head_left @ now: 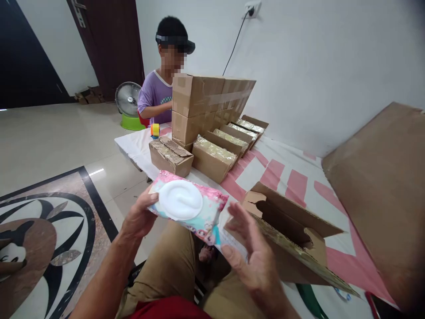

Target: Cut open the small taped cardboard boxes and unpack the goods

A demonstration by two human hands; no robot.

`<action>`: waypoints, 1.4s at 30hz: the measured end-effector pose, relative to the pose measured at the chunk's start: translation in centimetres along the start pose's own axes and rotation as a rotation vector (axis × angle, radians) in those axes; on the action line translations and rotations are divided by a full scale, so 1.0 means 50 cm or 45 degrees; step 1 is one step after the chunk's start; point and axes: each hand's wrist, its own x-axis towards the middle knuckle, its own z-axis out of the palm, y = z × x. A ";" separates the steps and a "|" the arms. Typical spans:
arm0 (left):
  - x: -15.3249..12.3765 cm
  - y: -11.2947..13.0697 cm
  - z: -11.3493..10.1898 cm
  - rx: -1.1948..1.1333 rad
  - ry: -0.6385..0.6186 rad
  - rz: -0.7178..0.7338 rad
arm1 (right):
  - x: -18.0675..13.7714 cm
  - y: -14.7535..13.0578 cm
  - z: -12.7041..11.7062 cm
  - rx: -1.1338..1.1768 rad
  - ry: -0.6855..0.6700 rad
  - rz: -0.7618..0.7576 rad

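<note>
A pack of wet wipes (pixel 212 217) with a white oval lid and a pink and pale blue printed wrapper is held above my lap. My left hand (pixel 141 212) grips its left end, thumb on top beside the lid. At its right end, my right hand (pixel 250 252) has thumb and fingers apart, slightly blurred; whether it touches the wrapper I cannot tell. Just right of that hand stands an open cardboard box (pixel 285 221) with its flaps up, its inside dark.
Taped cartons (pixel 206 95) are stacked on the table (pixel 275 168), with several open boxes (pixel 215 155) of plastic-wrapped goods in front. A closed small carton (pixel 171 157) and a yellow tape roll (pixel 155 130) lie nearby. A person (pixel 156 93) sits behind the stack. A large cardboard box (pixel 375 177) stands right.
</note>
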 end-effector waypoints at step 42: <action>0.324 -0.106 -0.116 2.389 0.046 1.050 | 0.347 0.357 0.226 0.480 0.684 0.598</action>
